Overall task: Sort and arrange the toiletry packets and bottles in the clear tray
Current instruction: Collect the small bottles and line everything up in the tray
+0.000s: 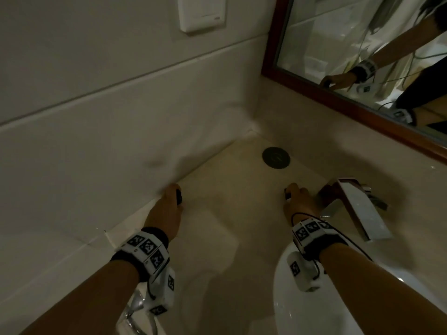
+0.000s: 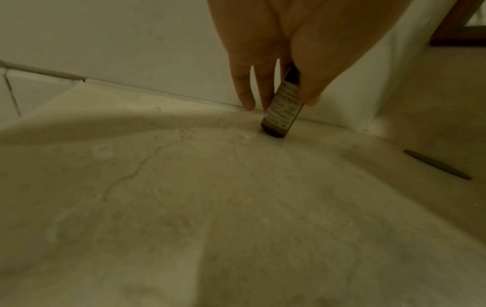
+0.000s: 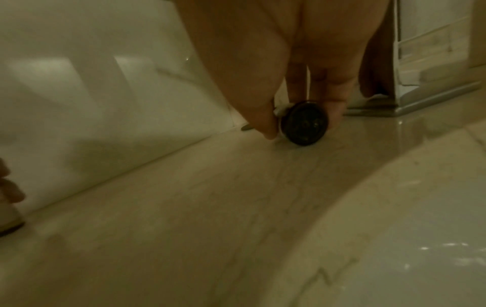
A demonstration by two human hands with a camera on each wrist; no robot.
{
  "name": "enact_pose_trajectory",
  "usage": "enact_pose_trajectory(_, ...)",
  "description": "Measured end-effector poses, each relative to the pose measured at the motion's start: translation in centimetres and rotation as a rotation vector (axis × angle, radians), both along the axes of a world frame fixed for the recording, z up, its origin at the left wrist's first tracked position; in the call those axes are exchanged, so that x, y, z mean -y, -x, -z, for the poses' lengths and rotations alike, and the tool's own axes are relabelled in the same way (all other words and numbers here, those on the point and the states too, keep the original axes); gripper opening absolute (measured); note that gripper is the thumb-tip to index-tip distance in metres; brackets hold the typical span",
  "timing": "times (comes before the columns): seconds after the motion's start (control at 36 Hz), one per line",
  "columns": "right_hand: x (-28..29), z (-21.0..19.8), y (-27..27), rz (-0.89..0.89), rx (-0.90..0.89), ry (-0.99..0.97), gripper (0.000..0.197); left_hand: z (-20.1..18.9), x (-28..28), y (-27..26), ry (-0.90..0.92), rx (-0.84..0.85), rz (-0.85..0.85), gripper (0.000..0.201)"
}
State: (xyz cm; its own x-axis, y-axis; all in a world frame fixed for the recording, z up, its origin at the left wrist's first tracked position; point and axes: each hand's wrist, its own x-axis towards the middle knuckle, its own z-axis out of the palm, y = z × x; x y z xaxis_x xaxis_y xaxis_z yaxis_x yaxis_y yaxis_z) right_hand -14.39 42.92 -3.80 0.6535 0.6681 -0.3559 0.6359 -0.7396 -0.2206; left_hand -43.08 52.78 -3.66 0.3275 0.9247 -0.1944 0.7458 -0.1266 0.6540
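Observation:
On the beige marble counter [image 1: 227, 228] my left hand [image 1: 170, 198] pinches a small dark bottle [image 1: 178, 197] close to the white wall. The left wrist view shows this labelled bottle [image 2: 277, 122] tilted, its base on the counter, held between thumb and fingers. My right hand [image 1: 295, 195] grips a second small dark bottle [image 1: 287, 194] beside the tap. In the right wrist view that bottle [image 3: 303, 127] shows its round dark base, just above or on the counter. No clear tray or packets are in view.
A chrome tap [image 1: 358, 211] stands right of my right hand, with the white basin [image 1: 285, 310] below it. A round dark disc [image 1: 276, 157] sits in the counter's far corner. The framed mirror [image 1: 338, 90] and a wall switch [image 1: 202, 13] are behind. The light is dim.

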Motion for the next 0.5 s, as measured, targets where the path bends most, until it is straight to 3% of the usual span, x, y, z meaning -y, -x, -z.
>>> enact_pose_trajectory(0.14, 1.9, -0.8, 1.4, -0.025, -0.03, -0.175, 0.03, -1.5, 1.7, -1.5, -0.007, -0.034, 0.108, 0.052)
enact_pose_trajectory(0.28, 4.7, -2.4, 2.5, -0.046, -0.11, -0.277, 0.043, -3.6, 4.3, -4.0, 0.018, 0.014, 0.197, 0.056)
enact_pose_trajectory(0.5, 11.8, -3.8, 2.4, -0.04, -0.168, -0.28, 0.055, -6.1, 10.5, -7.9, 0.011, 0.026, 0.362, 0.036)
